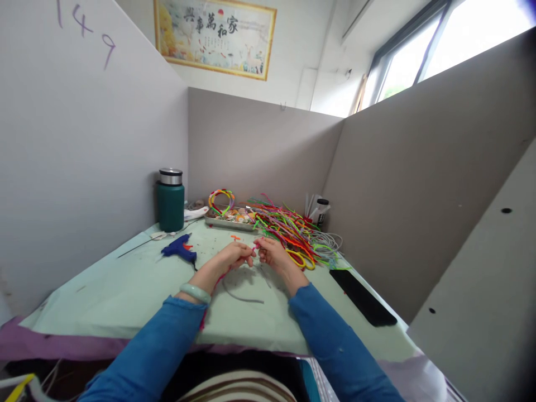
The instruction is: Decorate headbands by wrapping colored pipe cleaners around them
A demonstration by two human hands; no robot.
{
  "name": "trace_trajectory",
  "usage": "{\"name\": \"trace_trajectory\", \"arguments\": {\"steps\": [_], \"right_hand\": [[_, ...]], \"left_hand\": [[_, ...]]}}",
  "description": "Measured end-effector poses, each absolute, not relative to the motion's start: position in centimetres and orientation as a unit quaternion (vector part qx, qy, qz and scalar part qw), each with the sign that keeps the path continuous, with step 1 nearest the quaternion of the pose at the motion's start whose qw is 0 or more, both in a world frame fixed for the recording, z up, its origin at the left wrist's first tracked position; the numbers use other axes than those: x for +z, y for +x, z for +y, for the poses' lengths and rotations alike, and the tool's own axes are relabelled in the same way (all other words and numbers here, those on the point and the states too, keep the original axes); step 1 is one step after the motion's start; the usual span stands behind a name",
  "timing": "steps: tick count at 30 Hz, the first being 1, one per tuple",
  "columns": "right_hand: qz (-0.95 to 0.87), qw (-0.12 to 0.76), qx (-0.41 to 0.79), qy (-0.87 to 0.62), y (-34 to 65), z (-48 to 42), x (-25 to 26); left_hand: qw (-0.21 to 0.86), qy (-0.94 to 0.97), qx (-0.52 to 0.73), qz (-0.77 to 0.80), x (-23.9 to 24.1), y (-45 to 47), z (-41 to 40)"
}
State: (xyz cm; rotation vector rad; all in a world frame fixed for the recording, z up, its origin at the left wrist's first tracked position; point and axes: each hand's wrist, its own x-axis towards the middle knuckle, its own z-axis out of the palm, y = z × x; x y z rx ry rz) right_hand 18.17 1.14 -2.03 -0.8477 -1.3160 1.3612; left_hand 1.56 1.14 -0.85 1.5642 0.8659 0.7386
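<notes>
Pinching a short stretch of thin bright pink strand [254, 250] between them, the two hands meet over the middle of the table, fingertips nearly touching. The left hand [238, 254] has its thumb and forefinger drawn together on the strand, the other fingers curled loosely; the right hand [272, 255] grips it from the other side with bent fingers, though exactly which fingertips press on it is too small to tell. More pink shows along the left wrist and below the forearm; whether it is the same piece cannot be told. A pale green bangle [195, 292] circles that wrist, above a blue sleeve [163, 335]. Beneath the hands, a curved thin grey cord [245, 300] lies on the pale green table cover [268, 326]. Just beyond them sits a small orange piece [235, 238]. To the left lies a blue glue gun with a red trigger [179, 248], and behind it stands a dark green bottle with a steel-coloured top [171, 205]. Farther back, a multicoloured ring [210, 201] rests at a shallow metal tray of small pieces [230, 225], beside a tangled heap of bright fuzzy stems [288, 223]. A flat black rectangular object [362, 298] lies at right.
</notes>
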Motion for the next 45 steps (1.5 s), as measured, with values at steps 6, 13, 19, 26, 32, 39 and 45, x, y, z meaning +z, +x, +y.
{"name": "trace_trajectory", "arguments": {"steps": [6, 13, 19, 26, 32, 39, 45], "right_hand": [[-0.642, 0.526, 0.38, -0.409, 18.2, 1.4, -2.3], [-0.665, 0.52, 0.136, -0.518, 17.5, 2.3, -3.6], [-0.624, 0.543, 0.104, -0.552, 17.7, 2.7, -3.7], [-0.564, 0.536, 0.441, -0.447, 18.0, 1.9, -2.9], [-0.593, 0.519, 0.496, -0.366, 17.5, 1.0, -2.8], [-0.603, 0.563, 0.409, -0.391, 17.7, 2.0, -3.4], [-0.612, 0.565, 0.376, -0.406, 17.9, 2.1, -3.2]], "left_hand": [[0.611, 0.661, 0.289, 0.326, -0.8, 1.3, 1.1], [0.484, 0.732, 0.293, 0.379, -1.1, 2.1, 1.0], [0.464, 0.713, 0.315, 0.422, -1.8, 2.5, 1.7], [0.575, 0.65, 0.33, 0.37, -0.6, 1.8, 0.8], [0.626, 0.617, 0.324, 0.349, -0.6, 1.5, 1.1], [0.652, 0.601, 0.309, 0.343, -0.9, 1.6, 1.4], [0.639, 0.623, 0.321, 0.317, -1.1, 1.4, 1.4]]}}
